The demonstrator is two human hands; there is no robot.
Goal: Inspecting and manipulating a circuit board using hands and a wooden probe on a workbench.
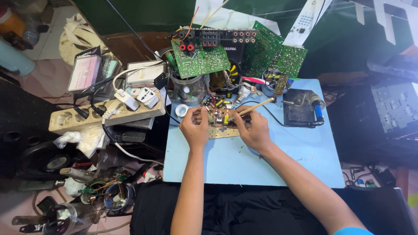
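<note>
At the far left we see a beige power strip (106,114) lying across the clutter with white adapters plugged in, close enough to feed whatever we use at the counter (244,161). Behind it a flat pinkish package with a dark printed band (85,70) leans tilted against other things.

Moving right, our left hand (194,127) is closed in a pinch on the left edge of a small brown circuit board (220,118), which lies near the back of the light blue counter; it seems to pin the board flat so that it cannot shift. A small white roll of tape (181,109) sits just beside that hand, and a clear jar of small parts (188,88) stands behind it.

Our right hand (254,130) grips a pale wooden-handled tool (254,106), its tip over the board and its handle angled up to the right, probably for a steady approach to the components. Green circuit boards (201,58) lean upright at the back of the counter. Farther right lies a dark square stand with a blue-handled tool (301,107), its cord running along the counter towards our right hand.
</note>
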